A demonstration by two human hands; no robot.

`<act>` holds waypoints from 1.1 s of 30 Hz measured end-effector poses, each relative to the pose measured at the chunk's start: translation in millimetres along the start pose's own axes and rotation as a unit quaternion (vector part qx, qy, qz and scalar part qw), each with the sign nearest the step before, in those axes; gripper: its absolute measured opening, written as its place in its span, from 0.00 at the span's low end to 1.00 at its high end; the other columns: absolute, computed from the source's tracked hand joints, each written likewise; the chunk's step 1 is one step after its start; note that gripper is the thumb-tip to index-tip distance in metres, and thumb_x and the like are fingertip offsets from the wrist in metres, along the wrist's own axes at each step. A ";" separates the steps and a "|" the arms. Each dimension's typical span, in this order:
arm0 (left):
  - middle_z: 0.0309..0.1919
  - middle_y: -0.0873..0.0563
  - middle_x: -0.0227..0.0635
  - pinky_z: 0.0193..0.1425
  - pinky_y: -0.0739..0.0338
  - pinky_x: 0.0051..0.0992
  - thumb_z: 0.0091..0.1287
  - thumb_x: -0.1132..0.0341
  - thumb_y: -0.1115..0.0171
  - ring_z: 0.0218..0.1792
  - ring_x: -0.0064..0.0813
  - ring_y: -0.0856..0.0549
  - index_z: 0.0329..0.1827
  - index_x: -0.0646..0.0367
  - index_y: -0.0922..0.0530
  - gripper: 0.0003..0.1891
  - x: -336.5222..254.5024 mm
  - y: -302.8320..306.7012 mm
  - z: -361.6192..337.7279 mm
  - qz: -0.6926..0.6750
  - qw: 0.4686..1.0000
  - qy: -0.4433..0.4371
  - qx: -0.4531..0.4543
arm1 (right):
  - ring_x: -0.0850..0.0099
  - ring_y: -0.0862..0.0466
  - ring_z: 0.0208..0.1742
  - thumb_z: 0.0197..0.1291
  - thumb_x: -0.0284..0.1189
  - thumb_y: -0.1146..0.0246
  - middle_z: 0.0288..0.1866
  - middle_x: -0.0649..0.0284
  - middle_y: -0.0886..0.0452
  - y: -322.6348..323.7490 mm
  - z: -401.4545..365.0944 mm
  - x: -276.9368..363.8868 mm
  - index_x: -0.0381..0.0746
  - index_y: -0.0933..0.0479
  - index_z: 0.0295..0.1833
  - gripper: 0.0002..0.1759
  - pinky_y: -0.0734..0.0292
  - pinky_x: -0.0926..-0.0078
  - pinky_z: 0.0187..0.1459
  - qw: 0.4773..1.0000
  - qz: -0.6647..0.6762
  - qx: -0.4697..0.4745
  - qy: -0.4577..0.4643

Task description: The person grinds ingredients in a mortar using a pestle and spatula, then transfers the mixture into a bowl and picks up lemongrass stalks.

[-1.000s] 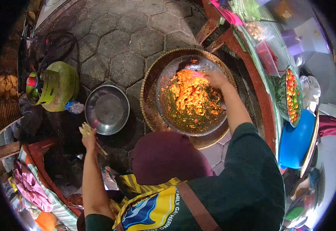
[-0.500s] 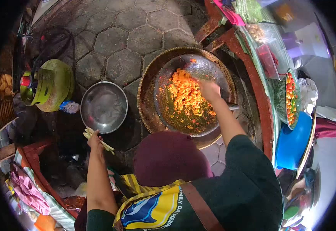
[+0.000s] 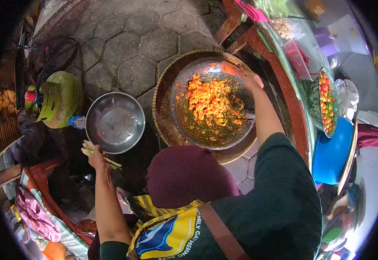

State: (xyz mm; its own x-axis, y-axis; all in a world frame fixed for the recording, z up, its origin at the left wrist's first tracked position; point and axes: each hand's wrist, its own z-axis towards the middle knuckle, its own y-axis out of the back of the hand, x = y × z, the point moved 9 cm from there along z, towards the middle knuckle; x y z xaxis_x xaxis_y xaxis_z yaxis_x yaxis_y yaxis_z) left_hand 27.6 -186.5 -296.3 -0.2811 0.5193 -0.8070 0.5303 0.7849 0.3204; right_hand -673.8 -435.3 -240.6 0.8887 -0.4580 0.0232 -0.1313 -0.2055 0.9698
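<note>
The right hand (image 3: 253, 80) is at the far rim of the pan (image 3: 184, 84), closed around the handle of a scraper (image 3: 231, 68). The scraper's orange-stained blade points away from the hand and lies against the pan's upper wall. The pan is wide, grey and shallow, and it sits inside a round woven tray (image 3: 158, 113) on hexagonal paving (image 3: 124, 56). A chopped orange mash (image 3: 208, 100) fills the middle of the pan, with darker green residue around it towards the near side. The scraper blade is just beyond the far edge of the mash.

The left hand (image 3: 97, 158) is held low at the person's left side. Its fingers are curled in a fist around a bundle of pale stalks (image 3: 89, 148), whose ends project from both sides of the fist. It is just beside the near rim of a steel bowl (image 3: 115, 123) but does not touch it. The bowl stands on the paving, left of the woven tray.

A green gas cylinder (image 3: 61, 99) lies further left of the bowl. On the person's right, a blue basin (image 3: 332, 158) rests against a red-edged table (image 3: 290, 99). A dish of red and orange chillies (image 3: 326, 108) stands above the basin (contents small, partly blurred).
</note>
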 end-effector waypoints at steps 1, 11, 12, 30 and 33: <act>0.19 0.26 0.30 0.17 0.32 0.20 0.50 0.71 0.35 0.14 0.20 0.28 0.32 0.61 0.28 0.10 -2.1 -1.7 -5.1 -0.042 0.999 0.004 0.003 | 0.60 0.20 0.48 0.60 0.40 0.48 0.46 0.59 0.20 -1.8 -2.5 6.6 0.56 0.23 0.52 0.16 0.26 0.60 0.48 1.000 0.001 0.000 0.000; 0.19 0.26 0.29 0.16 0.34 0.20 0.53 0.70 0.36 0.13 0.19 0.29 0.32 0.61 0.27 0.09 -46.7 -2.4 -44.4 -0.001 0.996 -0.062 0.067 | 0.64 0.22 0.54 0.59 0.38 0.48 0.51 0.64 0.21 21.1 -55.0 40.3 0.61 0.23 0.51 0.16 0.42 0.48 0.58 0.973 -0.170 0.099 0.125; 0.19 0.26 0.28 0.16 0.34 0.20 0.53 0.69 0.35 0.13 0.19 0.28 0.33 0.61 0.26 0.09 -44.8 -1.5 -44.7 0.006 0.995 -0.050 0.088 | 0.65 0.22 0.55 0.60 0.37 0.49 0.52 0.64 0.21 21.3 -41.2 8.4 0.61 0.22 0.51 0.16 0.45 0.47 0.59 0.971 -0.210 0.097 0.062; 0.20 0.26 0.27 0.18 0.32 0.21 0.53 0.68 0.35 0.15 0.19 0.28 0.34 0.61 0.26 0.10 -62.2 -29.1 -89.9 0.013 0.987 -0.030 0.155 | 0.60 0.22 0.51 0.57 0.44 0.45 0.49 0.60 0.20 -112.9 -42.0 58.7 0.50 0.21 0.51 0.19 0.30 0.65 0.52 0.947 -0.027 0.213 0.241; 0.20 0.26 0.28 0.18 0.32 0.21 0.53 0.68 0.35 0.14 0.20 0.28 0.33 0.61 0.27 0.10 -65.1 -35.5 -99.8 0.019 0.986 -0.033 0.160 | 0.65 0.21 0.47 0.56 0.43 0.42 0.45 0.60 0.19 -113.1 -46.9 54.2 0.46 0.21 0.49 0.18 0.29 0.68 0.49 0.933 0.018 0.224 0.280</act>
State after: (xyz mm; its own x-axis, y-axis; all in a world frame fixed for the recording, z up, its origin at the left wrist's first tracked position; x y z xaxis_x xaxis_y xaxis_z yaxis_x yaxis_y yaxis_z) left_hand -52.8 -214.5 -205.7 -0.2095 0.5155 -0.8309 0.7679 0.6128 0.1866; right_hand -590.2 -396.2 -337.6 0.9541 0.0276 0.2983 -0.2236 -0.5970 0.7705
